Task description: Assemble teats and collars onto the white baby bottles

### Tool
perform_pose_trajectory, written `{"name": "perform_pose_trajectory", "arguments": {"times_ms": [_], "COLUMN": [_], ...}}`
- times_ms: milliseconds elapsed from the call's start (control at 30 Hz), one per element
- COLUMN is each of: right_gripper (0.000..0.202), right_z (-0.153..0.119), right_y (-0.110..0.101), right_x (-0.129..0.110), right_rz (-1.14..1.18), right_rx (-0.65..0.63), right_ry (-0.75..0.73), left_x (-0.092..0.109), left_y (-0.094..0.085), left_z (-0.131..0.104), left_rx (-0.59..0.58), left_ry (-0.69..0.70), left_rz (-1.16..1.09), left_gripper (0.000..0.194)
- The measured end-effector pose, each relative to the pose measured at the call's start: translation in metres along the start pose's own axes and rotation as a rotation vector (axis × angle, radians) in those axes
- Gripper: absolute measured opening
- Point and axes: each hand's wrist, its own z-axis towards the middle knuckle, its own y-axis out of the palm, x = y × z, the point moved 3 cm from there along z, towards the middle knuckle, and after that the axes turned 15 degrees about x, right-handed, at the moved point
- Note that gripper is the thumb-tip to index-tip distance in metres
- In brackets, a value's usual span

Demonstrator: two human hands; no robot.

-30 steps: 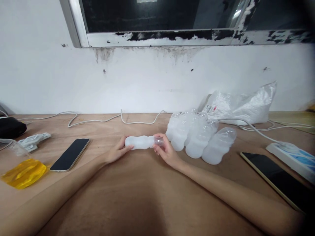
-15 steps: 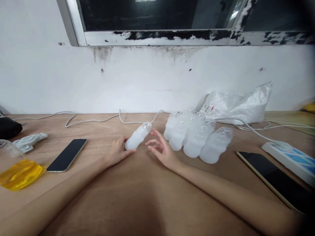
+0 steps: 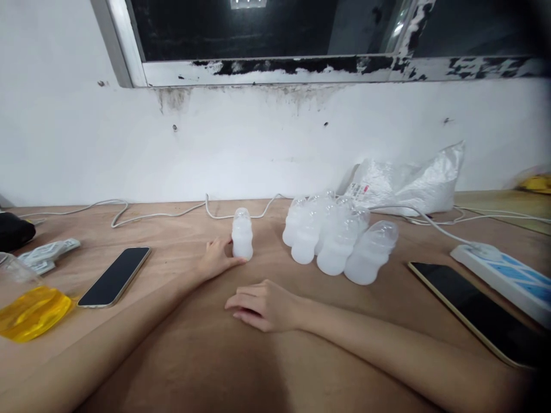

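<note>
A small translucent white bottle with a clear domed cap (image 3: 243, 236) stands upright on the wooden table (image 3: 181, 355). My left hand (image 3: 219, 256) is at its lower left side, with thumb and fingers around the base. Nearer to me, my right hand (image 3: 262, 307) rests low over the table, its fingers loosely curled and slightly apart, with nothing seen in them. To the right, several similar bottles (image 3: 338, 246) stand close together in a group, away from both hands.
Phones lie at left (image 3: 115, 276) and right (image 3: 469, 310). Beside the right one is a power strip (image 3: 508, 278). A plastic bag (image 3: 408, 182) leans on the wall; a cable (image 3: 159, 214) runs along it. Far left are a container of yellow liquid (image 3: 34, 312) and white packets (image 3: 49, 253).
The single bottle has gone from leaning right to upright, with my left hand still at it. My right hand has moved back toward me and its fingers have curled down.
</note>
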Motion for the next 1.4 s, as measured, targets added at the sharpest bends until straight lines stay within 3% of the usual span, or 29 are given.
{"name": "perform_pose_trajectory", "arguments": {"times_ms": [167,267,800,1067,1200,1300,1400], "right_gripper": [0.022,0.023,0.022,0.022,0.024,0.024,0.03], "right_z": [0.0,-0.001,0.0,-0.001,-0.001,-0.004,-0.011], "right_y": [0.0,0.001,0.002,0.004,-0.005,-0.019,-0.033], "right_x": [0.004,0.005,0.005,0.006,0.006,0.01,0.018], "right_rz": [0.046,0.028,0.005,-0.017,-0.051,-0.088,-0.112], "right_rx": [-0.004,-0.024,-0.036,-0.043,0.041,0.161,0.212], "right_ry": [0.049,0.057,0.033,0.017,-0.023,0.025,0.155], "left_x": [0.023,0.032,0.043,0.046,0.044,0.035,0.024], "left_y": [0.043,0.059,0.076,0.076,0.072,0.053,0.016], "left_z": [0.018,0.024,0.027,0.023,0.019,0.008,-0.014], "left_rx": [-0.099,-0.114,-0.135,-0.136,-0.126,-0.119,-0.175], "left_ry": [0.078,0.106,0.154,0.125,0.111,0.2,0.305], "left_rz": [-0.05,-0.071,-0.099,-0.082,-0.058,0.058,0.105], "left_gripper": [0.043,0.044,0.038,0.046,0.067,0.069,0.053]}}
